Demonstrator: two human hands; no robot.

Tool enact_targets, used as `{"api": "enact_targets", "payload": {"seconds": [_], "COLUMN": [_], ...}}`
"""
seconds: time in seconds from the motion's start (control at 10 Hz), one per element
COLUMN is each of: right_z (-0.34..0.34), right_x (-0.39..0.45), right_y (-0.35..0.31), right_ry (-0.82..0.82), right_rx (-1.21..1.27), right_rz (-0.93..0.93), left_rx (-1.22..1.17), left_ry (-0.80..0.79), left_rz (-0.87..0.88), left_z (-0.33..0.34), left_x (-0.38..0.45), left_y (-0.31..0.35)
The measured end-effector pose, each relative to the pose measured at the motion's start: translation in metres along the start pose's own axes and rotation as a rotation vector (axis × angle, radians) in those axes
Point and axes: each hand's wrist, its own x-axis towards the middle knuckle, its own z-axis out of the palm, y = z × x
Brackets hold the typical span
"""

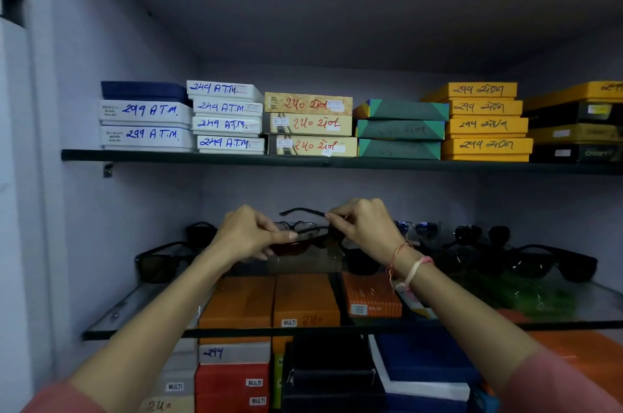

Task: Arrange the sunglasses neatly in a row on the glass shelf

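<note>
Both hands hold one pair of dark sunglasses with reddish-brown lenses [292,246] above the middle of the glass shelf [141,304]. My left hand [247,233] grips its left side. My right hand [362,224] pinches a thin black temple arm that sticks up and to the left. More dark sunglasses lie on the shelf: one black pair at the left [161,262], another behind it [200,232], and several on the right [553,264], some with bluish lenses [418,229].
An upper shelf [303,161] carries stacks of labelled white, beige, green, yellow and black boxes [308,124]. Orange, red, blue and black boxes [305,299] sit below the glass shelf. Walls close in the left side and the back.
</note>
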Motion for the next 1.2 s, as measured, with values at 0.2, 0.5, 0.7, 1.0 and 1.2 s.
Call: {"api": "enact_targets", "payload": {"seconds": [0.2,0.5,0.7,1.0,1.2], "right_z": [0.013,0.036,0.048,0.035,-0.033], "right_x": [0.009,0.023,0.026,0.016,-0.031], "right_y": [-0.011,-0.006,-0.004,-0.004,0.008], "right_ry": [0.164,-0.179,-0.233,-0.226,-0.045], "right_rx": [-0.071,-0.197,-0.253,-0.200,-0.035], "right_rz": [0.208,0.500,0.502,0.490,0.410], "left_rx": [0.338,0.491,0.578,0.625,0.338], "left_ry": [0.167,0.093,-0.014,0.099,0.383], "left_rz": [0.141,-0.117,-0.208,-0.151,0.406], "left_z": [-0.001,-0.001,0.004,0.013,0.021], "left_x": [0.001,0.033,0.047,0.030,-0.037], "left_y": [0.000,-0.020,-0.023,-0.023,0.004]}}
